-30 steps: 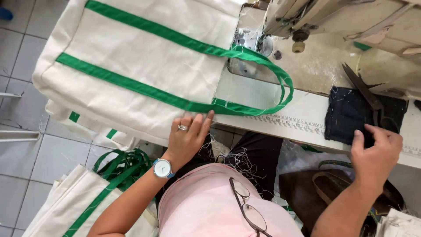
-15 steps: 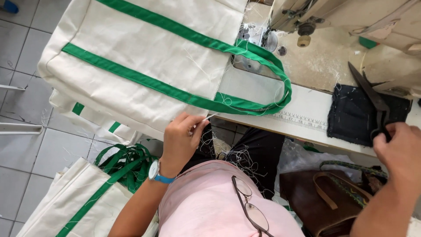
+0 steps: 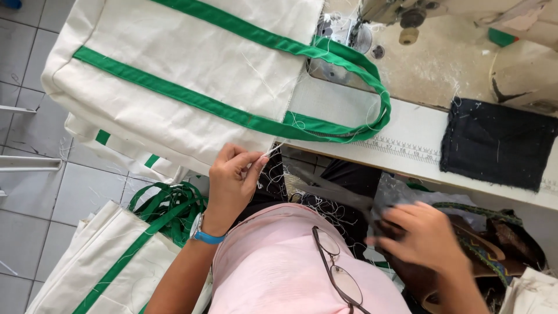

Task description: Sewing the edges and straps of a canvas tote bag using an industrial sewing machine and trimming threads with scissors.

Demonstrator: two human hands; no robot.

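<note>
A cream canvas tote bag (image 3: pixel 174 64) with green straps lies across the sewing table (image 3: pixel 401 131), its green handle loop (image 3: pixel 375 87) toward the machine. My left hand (image 3: pixel 229 180) pinches a loose white thread at the bag's near edge; a watch with a blue strap is on that wrist. My right hand (image 3: pixel 427 235) is low over my lap, blurred, closed on dark scissors (image 3: pixel 340 197) whose blades point left toward the thread.
A sewing machine (image 3: pixel 407 17) stands at the back of the table. A dark cloth patch (image 3: pixel 497 142) lies on the table's right part. More cream and green bags (image 3: pixel 104 261) are piled on the tiled floor at left. Glasses (image 3: pixel 337 270) hang on my pink shirt.
My right hand took the scissors off the dark cloth and brought them down and left toward my lap. My left hand went from flat on the bag to pinching a thread.
</note>
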